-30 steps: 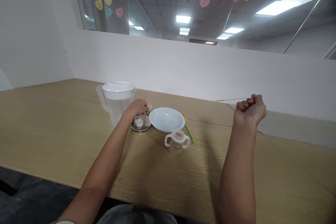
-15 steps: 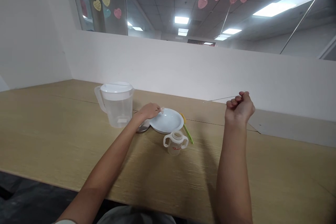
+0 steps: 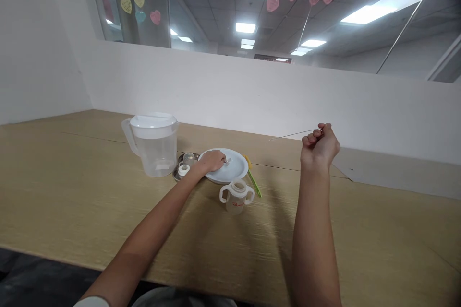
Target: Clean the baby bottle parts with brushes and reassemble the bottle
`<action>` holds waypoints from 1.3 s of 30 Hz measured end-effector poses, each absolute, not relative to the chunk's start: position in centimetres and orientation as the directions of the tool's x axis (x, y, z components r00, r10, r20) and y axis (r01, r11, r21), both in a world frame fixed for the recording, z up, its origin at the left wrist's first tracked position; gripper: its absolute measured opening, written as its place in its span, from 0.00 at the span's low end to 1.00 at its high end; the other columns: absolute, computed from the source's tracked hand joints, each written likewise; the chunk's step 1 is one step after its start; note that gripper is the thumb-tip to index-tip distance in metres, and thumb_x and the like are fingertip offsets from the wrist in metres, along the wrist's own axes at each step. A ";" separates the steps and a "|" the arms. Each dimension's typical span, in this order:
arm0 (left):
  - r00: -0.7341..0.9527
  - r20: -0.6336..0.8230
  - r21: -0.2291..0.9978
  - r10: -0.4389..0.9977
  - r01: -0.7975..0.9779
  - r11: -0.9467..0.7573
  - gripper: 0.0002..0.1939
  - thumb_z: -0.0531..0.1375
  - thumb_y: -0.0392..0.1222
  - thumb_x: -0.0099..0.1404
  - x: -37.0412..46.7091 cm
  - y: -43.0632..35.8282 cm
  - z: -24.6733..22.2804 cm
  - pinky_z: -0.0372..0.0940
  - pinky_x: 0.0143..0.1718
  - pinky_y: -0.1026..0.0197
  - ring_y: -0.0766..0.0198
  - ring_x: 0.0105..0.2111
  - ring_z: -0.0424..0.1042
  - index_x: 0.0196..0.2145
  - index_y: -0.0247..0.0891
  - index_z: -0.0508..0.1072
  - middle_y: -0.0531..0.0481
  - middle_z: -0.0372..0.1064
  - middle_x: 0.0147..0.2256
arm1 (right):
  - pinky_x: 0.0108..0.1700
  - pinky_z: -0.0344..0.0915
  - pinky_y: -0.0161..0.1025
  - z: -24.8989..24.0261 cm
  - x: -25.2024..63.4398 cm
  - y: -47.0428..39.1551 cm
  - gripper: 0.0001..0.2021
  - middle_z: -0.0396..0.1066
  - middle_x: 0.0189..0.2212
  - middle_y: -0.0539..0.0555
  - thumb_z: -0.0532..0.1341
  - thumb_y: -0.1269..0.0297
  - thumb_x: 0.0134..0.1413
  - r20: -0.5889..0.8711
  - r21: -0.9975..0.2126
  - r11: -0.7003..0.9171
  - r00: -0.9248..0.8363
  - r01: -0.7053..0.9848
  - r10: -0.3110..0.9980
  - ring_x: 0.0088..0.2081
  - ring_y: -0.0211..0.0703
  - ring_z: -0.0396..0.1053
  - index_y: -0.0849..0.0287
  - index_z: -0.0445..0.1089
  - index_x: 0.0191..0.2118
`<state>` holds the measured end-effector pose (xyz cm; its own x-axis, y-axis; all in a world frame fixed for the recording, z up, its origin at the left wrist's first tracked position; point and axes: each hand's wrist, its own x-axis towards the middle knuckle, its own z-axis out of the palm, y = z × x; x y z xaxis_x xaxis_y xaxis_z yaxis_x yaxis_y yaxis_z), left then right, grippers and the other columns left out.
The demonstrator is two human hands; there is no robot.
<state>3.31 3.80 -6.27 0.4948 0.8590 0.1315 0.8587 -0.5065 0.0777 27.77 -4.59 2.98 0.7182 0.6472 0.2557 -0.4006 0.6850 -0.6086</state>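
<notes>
Over the white plate [image 3: 236,168], my left hand [image 3: 213,160] pinches a small clear piece [image 3: 226,161]. My right hand [image 3: 320,144] is raised on the right, its fingers closed on a thin wire-like stick [image 3: 290,135] that points left. In front of the plate stands a clear two-handled bottle [image 3: 236,196] without a lid. A green and yellow brush [image 3: 255,182] lies against the plate's right side. To the left of the plate, a metal tray [image 3: 176,174] holds a white ring [image 3: 183,170] and a clear cap [image 3: 188,158].
A clear pitcher with a white lid [image 3: 156,144] stands left of the tray on the wooden table [image 3: 90,192]. Behind the table rises a white wall [image 3: 216,91] below a window with heart-shaped notes.
My left hand has moved right from the plate's left rim to over its middle, uncovering the ring and cap on the tray. The view has shifted slightly.
</notes>
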 end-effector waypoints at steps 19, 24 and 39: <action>0.480 0.047 -0.023 0.876 0.877 -0.480 0.13 0.53 0.34 0.56 3.2 4.4 -7.2 0.63 0.39 0.60 0.55 0.39 0.71 0.36 0.35 0.76 0.40 0.72 0.41 | 0.14 0.46 0.24 2.7 27.7 -4.1 0.08 0.49 0.17 0.41 0.55 0.64 0.54 0.294 -0.654 0.660 0.680 -0.369 0.672 0.14 0.24 0.46 0.60 0.60 0.27; 0.484 0.047 -0.015 0.874 0.875 -0.484 0.12 0.55 0.33 0.55 3.7 4.5 -7.4 0.62 0.40 0.59 0.54 0.40 0.71 0.35 0.35 0.77 0.39 0.73 0.39 | 0.13 0.45 0.25 2.8 27.6 -4.2 0.07 0.50 0.16 0.41 0.55 0.65 0.54 0.275 -0.655 0.653 0.686 -0.380 0.674 0.14 0.25 0.46 0.60 0.60 0.27; 0.552 0.183 0.197 0.814 0.790 -0.580 0.13 0.55 0.37 0.58 3.4 5.1 -6.4 0.59 0.41 0.62 0.60 0.39 0.70 0.38 0.42 0.76 0.48 0.74 0.40 | 0.13 0.46 0.24 2.5 27.4 -3.8 0.07 0.55 0.17 0.42 0.57 0.64 0.50 0.241 -0.684 0.630 0.702 -0.367 0.671 0.14 0.24 0.49 0.61 0.61 0.26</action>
